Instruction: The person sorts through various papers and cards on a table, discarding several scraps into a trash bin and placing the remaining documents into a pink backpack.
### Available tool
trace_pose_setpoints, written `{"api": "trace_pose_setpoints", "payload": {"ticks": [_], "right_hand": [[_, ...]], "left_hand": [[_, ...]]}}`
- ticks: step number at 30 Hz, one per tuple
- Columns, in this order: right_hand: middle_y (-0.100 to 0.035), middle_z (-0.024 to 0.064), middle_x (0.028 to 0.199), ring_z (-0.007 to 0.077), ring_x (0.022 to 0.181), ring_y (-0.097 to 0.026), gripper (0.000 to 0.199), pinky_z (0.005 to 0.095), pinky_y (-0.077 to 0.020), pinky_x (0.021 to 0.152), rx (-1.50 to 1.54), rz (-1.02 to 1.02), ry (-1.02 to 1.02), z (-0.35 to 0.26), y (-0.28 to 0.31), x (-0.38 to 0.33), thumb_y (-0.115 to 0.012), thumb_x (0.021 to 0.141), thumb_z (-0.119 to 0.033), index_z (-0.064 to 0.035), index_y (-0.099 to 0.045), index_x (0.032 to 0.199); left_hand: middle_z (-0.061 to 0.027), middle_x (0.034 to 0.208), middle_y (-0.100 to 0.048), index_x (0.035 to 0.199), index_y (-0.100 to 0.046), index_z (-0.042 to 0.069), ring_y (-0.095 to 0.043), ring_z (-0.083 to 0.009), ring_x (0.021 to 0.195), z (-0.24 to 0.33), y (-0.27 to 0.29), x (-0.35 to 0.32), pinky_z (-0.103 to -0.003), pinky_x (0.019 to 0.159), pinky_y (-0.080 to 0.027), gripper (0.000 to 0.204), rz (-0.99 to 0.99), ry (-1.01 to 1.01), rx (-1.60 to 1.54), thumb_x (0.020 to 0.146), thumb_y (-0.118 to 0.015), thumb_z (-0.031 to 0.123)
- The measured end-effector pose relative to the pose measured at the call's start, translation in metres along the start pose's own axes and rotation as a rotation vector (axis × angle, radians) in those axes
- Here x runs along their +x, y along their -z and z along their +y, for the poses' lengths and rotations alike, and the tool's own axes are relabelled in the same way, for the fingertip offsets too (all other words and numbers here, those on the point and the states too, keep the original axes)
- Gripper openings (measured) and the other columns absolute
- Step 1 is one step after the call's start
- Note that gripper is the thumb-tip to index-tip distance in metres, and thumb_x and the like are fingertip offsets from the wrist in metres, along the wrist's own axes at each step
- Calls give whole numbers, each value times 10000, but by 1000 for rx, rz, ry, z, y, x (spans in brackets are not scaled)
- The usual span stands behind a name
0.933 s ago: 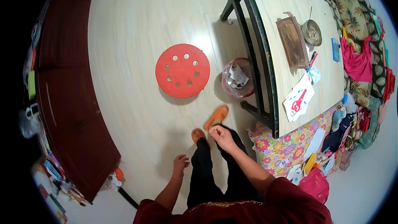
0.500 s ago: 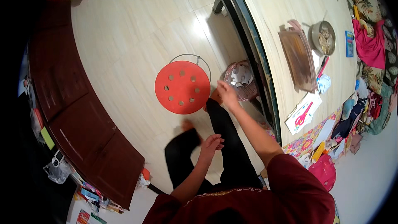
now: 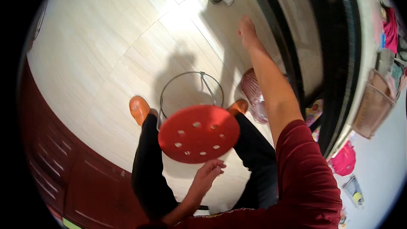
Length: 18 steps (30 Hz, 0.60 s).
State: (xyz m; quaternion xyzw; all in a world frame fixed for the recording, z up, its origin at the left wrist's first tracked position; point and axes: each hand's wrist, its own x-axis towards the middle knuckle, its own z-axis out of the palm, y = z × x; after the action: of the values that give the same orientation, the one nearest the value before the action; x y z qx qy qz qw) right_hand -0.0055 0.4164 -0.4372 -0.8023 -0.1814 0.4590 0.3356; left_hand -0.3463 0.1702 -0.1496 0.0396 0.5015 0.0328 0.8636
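Note:
My left hand (image 3: 207, 175) is low in front of me, beside the near rim of a round red stool (image 3: 199, 133) with holes in its seat. Its fingers are curled together; whatever they might hold is hidden. With the arm stretched forward, my right hand (image 3: 247, 30) is over the floor beside the dark table frame. Those fingers look bent, but they are too small and blurred to read. A small white scrap (image 3: 229, 0) lies by the table leg, apart from that hand. Under my right forearm is a pinkish ribbed basket (image 3: 253, 89), partly covered.
Dark table bars (image 3: 277, 34) run along the right. The stool's metal ring (image 3: 190, 73) stands between my feet in orange slippers (image 3: 139, 109). A dark red cabinet (image 3: 97, 178) curves along the left. A brown pouch (image 3: 373, 106) is at the far right.
My right hand has moved forward from beside the basket to near the table leg. The view has tipped lower, bringing the stool closer. My left hand keeps its curled shape.

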Motion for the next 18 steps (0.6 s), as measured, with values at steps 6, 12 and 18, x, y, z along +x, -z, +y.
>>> {"api": "trace_pose_setpoints", "payload": {"ticks": [6,12,18], "right_hand": [[-404,138,1305,282,1141,-420,450,371,-377,921,-426,142,418,72,-15,162,-481,855,-242,-88,-459,1278],[-429,190,1253,340,1180,-399,393,390,-343,993,-584,194,417,45,-76,161,-516,837,-229,-40,-504,1182],[-413,192,1284,330,1202,-408,378,385,-353,991,-327,211,400,69,-19,55,-490,869,-196,-18,-481,1202]], "left_hand": [[-141,1062,-575,1130,-493,-32,-560,-192,905,76,52,23,-325,853,-425,296,188,-52,-39,866,-382,44],[-153,1066,-566,1142,-480,-31,-560,-206,899,85,74,44,-355,853,-433,315,273,-94,-165,864,-347,34],[-142,1051,-566,1125,-489,-17,-544,-193,852,73,44,37,-341,824,-431,298,267,-15,-149,876,-335,38]]}}
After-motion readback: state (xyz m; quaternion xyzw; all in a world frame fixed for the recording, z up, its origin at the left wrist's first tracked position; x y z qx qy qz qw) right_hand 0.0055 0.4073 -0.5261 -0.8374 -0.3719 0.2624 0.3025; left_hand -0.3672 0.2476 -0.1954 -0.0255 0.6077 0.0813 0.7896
